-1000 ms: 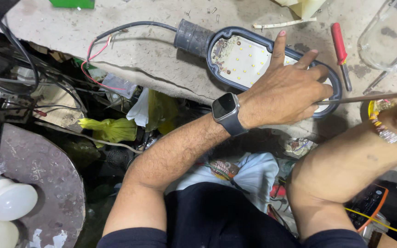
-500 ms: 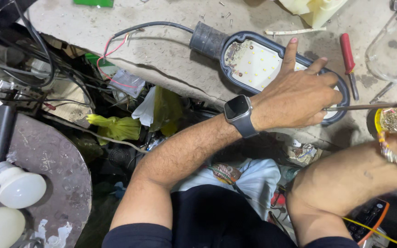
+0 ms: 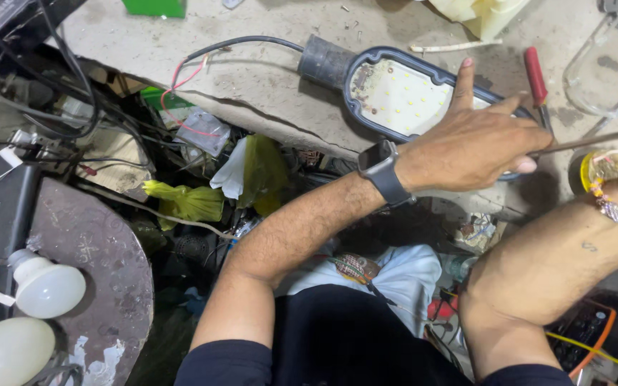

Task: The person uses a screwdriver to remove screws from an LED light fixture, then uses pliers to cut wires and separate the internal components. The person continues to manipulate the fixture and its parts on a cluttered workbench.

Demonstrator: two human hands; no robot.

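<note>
Cluttered workshop, rough grey stone bench with junk and wires below its edge. My left hand lies flat on the right end of the oval lamp housing, fingers spread, pressing it down, not gripping. The lamp lies on the bench, LED panel up, black cable running left. My right hand is mostly out of frame at the right edge, can't tell its grip. Thin metal rod reaches the left fingers. Red screwdriver just beside the lamp. White bulbs lower left.
</note>
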